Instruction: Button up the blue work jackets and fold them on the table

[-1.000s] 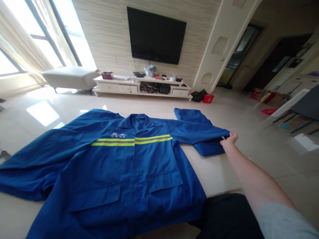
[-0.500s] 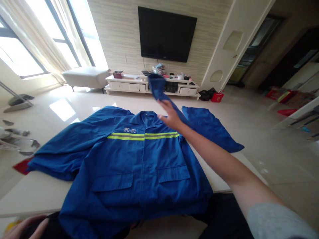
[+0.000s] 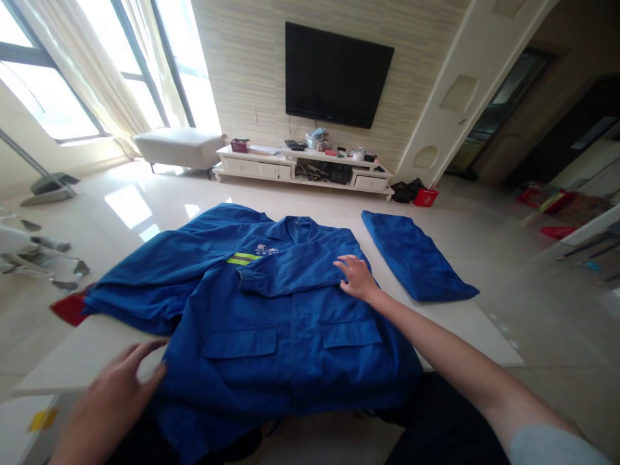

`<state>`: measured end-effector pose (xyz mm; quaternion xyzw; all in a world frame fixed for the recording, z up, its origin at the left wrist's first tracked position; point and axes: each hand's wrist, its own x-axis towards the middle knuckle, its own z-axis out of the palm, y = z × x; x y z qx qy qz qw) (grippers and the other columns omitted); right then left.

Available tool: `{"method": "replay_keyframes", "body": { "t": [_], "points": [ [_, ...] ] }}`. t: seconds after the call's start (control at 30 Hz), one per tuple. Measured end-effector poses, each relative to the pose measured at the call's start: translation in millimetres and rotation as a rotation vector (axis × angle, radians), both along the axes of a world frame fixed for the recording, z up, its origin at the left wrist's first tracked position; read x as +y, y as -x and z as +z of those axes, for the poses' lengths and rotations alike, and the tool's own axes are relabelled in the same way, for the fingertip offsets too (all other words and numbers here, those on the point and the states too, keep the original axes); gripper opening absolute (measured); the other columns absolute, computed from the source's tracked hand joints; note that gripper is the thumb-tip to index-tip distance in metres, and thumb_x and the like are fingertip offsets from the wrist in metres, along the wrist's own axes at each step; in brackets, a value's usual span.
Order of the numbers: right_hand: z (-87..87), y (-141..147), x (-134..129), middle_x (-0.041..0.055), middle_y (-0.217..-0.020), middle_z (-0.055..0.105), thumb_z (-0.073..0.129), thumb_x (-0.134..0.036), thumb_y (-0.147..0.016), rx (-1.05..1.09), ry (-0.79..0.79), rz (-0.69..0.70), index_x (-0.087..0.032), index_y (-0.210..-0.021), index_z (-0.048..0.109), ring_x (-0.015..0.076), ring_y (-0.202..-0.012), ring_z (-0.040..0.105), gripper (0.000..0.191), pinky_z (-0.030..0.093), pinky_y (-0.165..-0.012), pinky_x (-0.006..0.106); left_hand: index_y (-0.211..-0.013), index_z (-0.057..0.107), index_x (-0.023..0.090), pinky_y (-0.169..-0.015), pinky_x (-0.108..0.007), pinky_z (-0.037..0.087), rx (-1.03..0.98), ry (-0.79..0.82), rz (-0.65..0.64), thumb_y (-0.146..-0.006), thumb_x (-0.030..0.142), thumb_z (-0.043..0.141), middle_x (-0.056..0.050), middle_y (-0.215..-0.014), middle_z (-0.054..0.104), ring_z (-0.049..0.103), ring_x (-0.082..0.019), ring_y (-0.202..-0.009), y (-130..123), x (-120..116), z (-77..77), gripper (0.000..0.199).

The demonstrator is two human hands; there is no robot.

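Note:
A blue work jacket lies front up on a white table, its lower edge hanging toward me. One sleeve is laid across the chest and covers most of the yellow-and-grey reflective stripe. My right hand is at the shoulder end of that sleeve, fingers spread and gripping nothing. Down by the jacket's other sleeve, my left hand has thumb and fingers apart, the tips at the cloth's edge. More blue cloth is heaped at the left. Apart on the right lies a folded blue garment.
A red object juts out beneath the cloth at the table's left. Beyond the tiled floor stand a long white TV cabinet and a pale bench. A television hangs on the wall. My dark-trousered legs are under the table.
The sleeve that was up in the air with my right hand now lies across the jacket's chest. My left hand has come up from the bottom corner to the other sleeve.

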<state>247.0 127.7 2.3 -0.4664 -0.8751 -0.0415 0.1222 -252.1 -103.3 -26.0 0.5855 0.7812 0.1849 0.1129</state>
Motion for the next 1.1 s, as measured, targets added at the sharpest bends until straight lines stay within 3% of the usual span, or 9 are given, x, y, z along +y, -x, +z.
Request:
{"method": "replay_keyframes", "body": {
  "t": [0.1, 0.2, 0.33, 0.57, 0.73, 0.87, 0.97, 1.03, 1.1],
  "points": [
    [-9.9, -47.8, 10.5, 0.016, -0.149, 0.044, 0.063, -0.025, -0.084, -0.017, 0.019, -0.294, -0.021, -0.14, 0.052, 0.0373, -0.137, 0.035, 0.058, 0.034, -0.11, 0.05, -0.134, 0.059, 0.028, -0.116, -0.048, 0.04, 0.016, -0.193, -0.315, -0.086, 0.031, 0.046, -0.008, -0.14, 0.057, 0.052, -0.032, -0.13, -46.9, 59.3, 20.7, 0.05],
    [-26.2, -66.5, 20.2, 0.0173, -0.143, 0.048, 0.062, -0.037, -0.087, 0.081, 0.105, -0.577, -0.019, -0.138, 0.049, 0.0353, -0.13, 0.044, 0.056, 0.041, -0.105, 0.044, -0.143, 0.056, 0.028, -0.12, -0.054, 0.036, 0.076, -0.249, -0.506, -0.082, 0.012, 0.046, -0.006, -0.155, 0.044, 0.037, -0.033, -0.143, -85.3, 117.4, 19.7, 0.064],
    [-34.8, -60.8, 32.1, 0.0187, -0.129, 0.06, 0.057, -0.036, -0.091, 0.193, 0.24, -0.725, -0.017, -0.138, 0.049, 0.0323, -0.115, 0.058, 0.051, 0.046, -0.093, 0.04, -0.134, 0.064, 0.022, -0.107, -0.047, 0.049, 0.105, -0.203, -0.541, -0.086, 0.006, 0.04, -0.012, -0.141, 0.054, 0.054, -0.028, -0.119, -103.4, 159.6, -1.4, 0.055],
    [-18.8, -66.6, 45.7, 0.0169, -0.132, 0.061, 0.041, -0.02, -0.096, 0.201, 0.149, -0.778, -0.021, -0.144, 0.049, 0.0305, -0.114, 0.059, 0.049, 0.046, -0.091, 0.04, -0.104, 0.071, 0.018, -0.098, -0.037, 0.052, -0.064, -0.368, -0.4, -0.096, 0.019, 0.04, -0.011, -0.109, 0.065, 0.063, -0.024, -0.105, -74.3, 151.6, 10.0, 0.032],
    [-27.5, -83.2, 47.9, 0.0148, -0.129, 0.064, 0.042, -0.022, -0.097, -0.04, 0.211, -0.641, -0.024, -0.132, 0.061, 0.0305, -0.118, 0.058, 0.04, 0.046, -0.093, 0.04, -0.094, 0.076, 0.021, -0.092, -0.037, 0.053, 0.029, -0.185, -0.422, -0.082, 0.008, 0.048, -0.007, -0.102, 0.071, 0.068, -0.025, -0.098, -63.1, 138.3, 2.2, 0.033],
    [-31.3, -91.3, 59.3, 0.0169, -0.131, 0.064, 0.05, -0.03, -0.093, 0.115, 0.337, -0.703, -0.019, -0.132, 0.061, 0.0315, -0.116, 0.062, 0.041, 0.049, -0.093, 0.04, -0.094, 0.078, 0.022, -0.093, -0.038, 0.052, 0.005, -0.162, -0.397, -0.075, 0.009, 0.053, -0.007, -0.104, 0.072, 0.068, -0.026, -0.099, -63.1, 136.4, -4.9, 0.034],
    [-27.9, -98.3, 59.9, 0.0172, -0.132, 0.065, 0.057, -0.038, -0.09, 0.18, 0.386, -0.618, -0.014, -0.139, 0.055, 0.0272, -0.115, 0.064, 0.054, 0.051, -0.094, 0.034, -0.099, 0.078, 0.022, -0.081, -0.033, 0.054, -0.237, -0.097, -0.422, -0.068, 0.012, 0.057, -0.005, -0.101, 0.071, 0.067, -0.021, -0.084, -47.2, 141.9, 4.8, 0.039],
    [-22.3, -106.2, 48.3, 0.0185, -0.135, 0.062, 0.064, -0.045, -0.084, 0.257, 0.354, -0.521, -0.013, -0.141, 0.051, 0.0287, -0.121, 0.062, 0.066, 0.052, -0.098, 0.036, -0.11, 0.073, 0.021, -0.075, -0.031, 0.053, -0.485, -0.141, -0.274, -0.067, 0.017, 0.062, -0.004, -0.1, 0.07, 0.064, -0.018, -0.078, -22.9, 150.5, 14.9, 0.044],
    [-12.8, -117.7, 26.5, 0.0188, -0.138, 0.059, 0.066, -0.051, -0.081, 0.37, 0.294, -0.415, -0.014, -0.14, 0.051, 0.0312, -0.128, 0.058, 0.071, 0.053, -0.099, 0.041, -0.121, 0.064, 0.017, -0.076, -0.031, 0.053, -0.707, -0.287, 0.081, -0.072, 0.023, 0.065, -0.006, -0.103, 0.067, 0.062, -0.017, -0.082, 10.1, 161.0, 23.9, 0.049]
  ]
}}
